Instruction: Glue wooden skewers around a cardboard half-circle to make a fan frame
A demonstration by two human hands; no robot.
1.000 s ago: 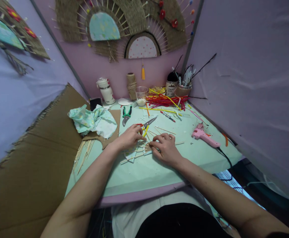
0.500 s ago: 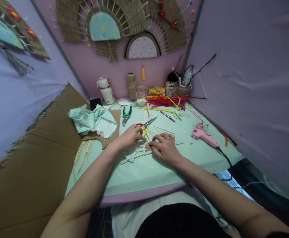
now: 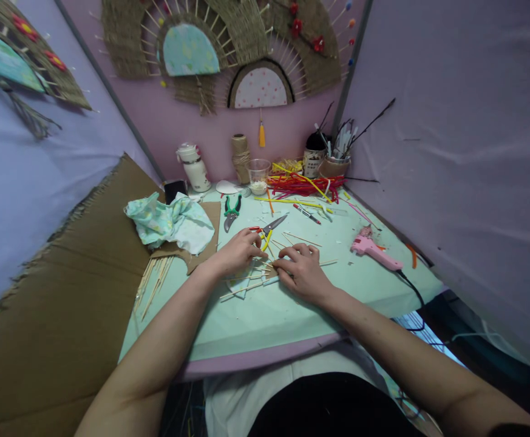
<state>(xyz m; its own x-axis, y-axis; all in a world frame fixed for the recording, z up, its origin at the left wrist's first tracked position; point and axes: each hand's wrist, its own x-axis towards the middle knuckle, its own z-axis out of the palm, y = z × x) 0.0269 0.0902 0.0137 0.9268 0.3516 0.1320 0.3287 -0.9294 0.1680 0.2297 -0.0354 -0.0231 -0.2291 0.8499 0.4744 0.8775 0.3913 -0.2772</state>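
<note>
Thin bamboo sticks (image 3: 246,291) fan out from a small brown cardboard piece (image 3: 272,272) in the middle of the table. My left hand (image 3: 241,250) has its fingers bent and closed around the end of one stick by the cardboard. From the right, my right hand (image 3: 305,273) grips the cardboard piece with curled fingers, covering much of it. A bit of light blue patterned cloth (image 3: 240,287) lies under the sticks on the left. Just beyond the left fingers are scissors (image 3: 274,225) with red-and-yellow handles, blades apart.
Green-handled pruners (image 3: 232,212), crumpled cloth (image 3: 171,221) on cardboard and loose sticks (image 3: 158,279) lie left. A pink glue gun (image 3: 376,252) with a cord rests right. Along the back stand a white bottle (image 3: 194,167), twine (image 3: 241,159), a plastic cup (image 3: 259,176) and red pipe cleaners (image 3: 305,185).
</note>
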